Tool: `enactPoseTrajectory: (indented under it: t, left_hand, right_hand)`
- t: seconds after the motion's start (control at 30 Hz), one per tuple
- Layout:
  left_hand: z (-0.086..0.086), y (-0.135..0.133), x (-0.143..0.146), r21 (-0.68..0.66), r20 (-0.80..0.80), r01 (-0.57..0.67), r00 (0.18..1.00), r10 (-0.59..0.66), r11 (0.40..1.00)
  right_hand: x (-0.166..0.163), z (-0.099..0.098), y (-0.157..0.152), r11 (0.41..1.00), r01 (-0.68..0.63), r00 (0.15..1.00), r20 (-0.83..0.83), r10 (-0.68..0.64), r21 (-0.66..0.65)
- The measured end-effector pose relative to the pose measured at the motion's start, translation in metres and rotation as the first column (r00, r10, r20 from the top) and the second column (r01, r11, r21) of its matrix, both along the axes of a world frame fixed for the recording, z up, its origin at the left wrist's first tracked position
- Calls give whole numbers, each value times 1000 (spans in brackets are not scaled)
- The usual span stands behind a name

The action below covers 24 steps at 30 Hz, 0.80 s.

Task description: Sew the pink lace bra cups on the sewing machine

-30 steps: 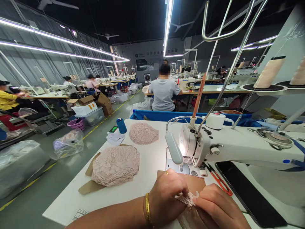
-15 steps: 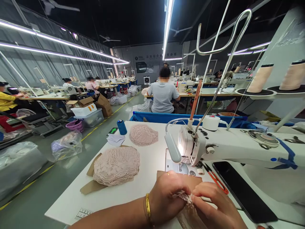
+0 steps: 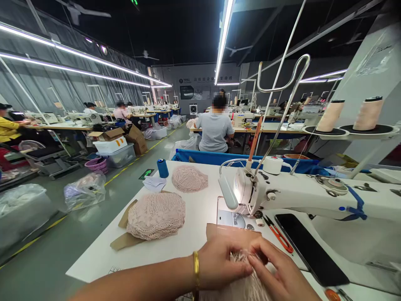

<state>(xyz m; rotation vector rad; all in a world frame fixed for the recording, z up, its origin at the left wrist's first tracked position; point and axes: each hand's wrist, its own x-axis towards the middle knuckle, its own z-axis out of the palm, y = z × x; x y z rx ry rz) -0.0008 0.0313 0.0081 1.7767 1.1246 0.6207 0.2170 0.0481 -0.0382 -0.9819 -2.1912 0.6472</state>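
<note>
My left hand (image 3: pixel 216 261), with a gold bangle (image 3: pixel 196 269) at the wrist, pinches the edge of a pale pink lace piece (image 3: pixel 242 290). Close beside it, my right hand (image 3: pixel 275 269) grips the same edge between thumb and fingers. The lace hangs toward me, its lower part cut off by the frame. Just beyond my hands, a brown flat piece (image 3: pixel 227 230) lies in front of the lit needle area of the white sewing machine (image 3: pixel 247 188). A large lace stack (image 3: pixel 156 215) rests on brown card to the left, with a smaller lace stack (image 3: pixel 189 179) behind it.
Orange-handled snips (image 3: pixel 282 239) and a black phone (image 3: pixel 310 248) lie right of my hands. A blue thread spool (image 3: pixel 162 168) and white papers (image 3: pixel 154 184) sit at the table's far left edge. Thread cones (image 3: pixel 332 117) stand at right. A person (image 3: pixel 214 129) sits ahead.
Both hands have turned the lace, and more of its strands now show spread below my fingers. The view has shifted slightly, bringing small orange and metal items in at the lower right.
</note>
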Motion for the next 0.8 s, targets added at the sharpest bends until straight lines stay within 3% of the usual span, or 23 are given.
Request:
enactPoseTrajectory:
  t: [0.07, 0.13, 0.23, 0.3, 0.4, 0.47, 0.67, 0.8]
  left_hand:
    - [-10, 19, 3, 166, -249, -48, 964, 89, 985]
    - [-21, 32, 4, 275, -446, -83, 872, 204, 958]
    - [-38, 37, 3, 409, -520, -110, 787, 331, 906]
    - [-50, 36, 1, 583, -453, -70, 800, 394, 810]
    - [-67, 36, -1, 815, -338, 59, 856, 391, 576]
    - [-73, 37, -4, 856, -317, 115, 887, 336, 504]
    - [-70, 38, -9, 813, -378, 163, 878, 294, 559]
    - [-69, 37, -9, 806, -393, 166, 868, 303, 568]
  right_hand:
    - [-13, -10, 26, 999, 41, 997, 58, -42, 17]
    - [-22, -22, 46, 997, 75, 992, 99, -77, 30]
    - [-28, -37, 60, 993, 107, 986, 127, -112, 45]
    - [-29, -41, 62, 991, 115, 982, 144, -124, 64]
    - [-29, -41, 62, 986, 124, 977, 160, -142, 112]
    - [-28, -41, 62, 979, 131, 974, 166, -156, 154]
    - [-19, -45, 65, 953, 113, 974, 160, -163, 283]
    - [-11, -39, 64, 933, 20, 983, 166, -85, 358]
